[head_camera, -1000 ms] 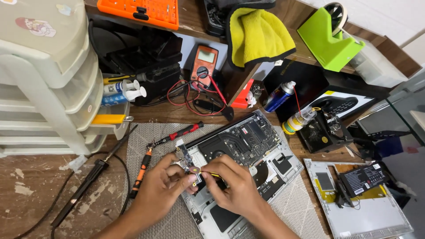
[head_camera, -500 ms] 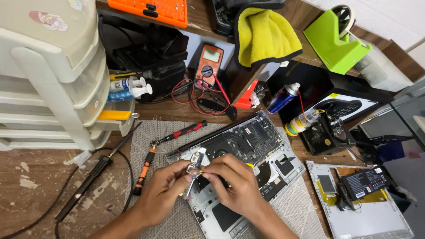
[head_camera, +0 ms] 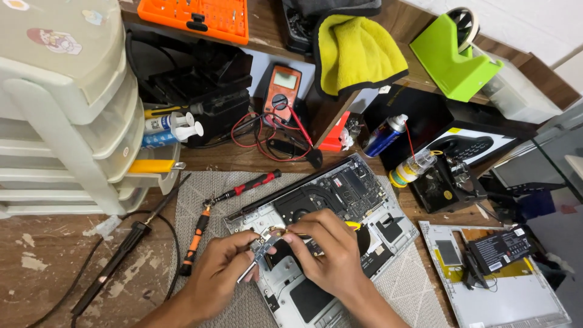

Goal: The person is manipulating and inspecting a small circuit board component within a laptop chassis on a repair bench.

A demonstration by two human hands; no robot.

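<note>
An opened silver laptop (head_camera: 340, 194) lies on a grey mat (head_camera: 200, 188), its circuit board and fan exposed. My left hand (head_camera: 221, 276) and my right hand (head_camera: 325, 252) meet over its lower left part. Together they pinch a small metal part (head_camera: 262, 246) just above the laptop. A slim silver tool (head_camera: 248, 271) sticks out under my left fingers. A yellow-tipped tool (head_camera: 352, 225) shows behind my right hand.
Two screwdrivers (head_camera: 243, 187) (head_camera: 195, 240) and a soldering iron (head_camera: 115, 258) lie left of the laptop. A plastic drawer unit (head_camera: 67, 109) stands at left. A multimeter (head_camera: 282, 91), spray can (head_camera: 384, 136), small bottle (head_camera: 410, 168), laptop bottom cover (head_camera: 516, 304) with a black battery (head_camera: 501, 249) sit around.
Both hands stay over the laptop with the small metal part; they have shifted it slightly between the fingers. The view has tilted a little.
</note>
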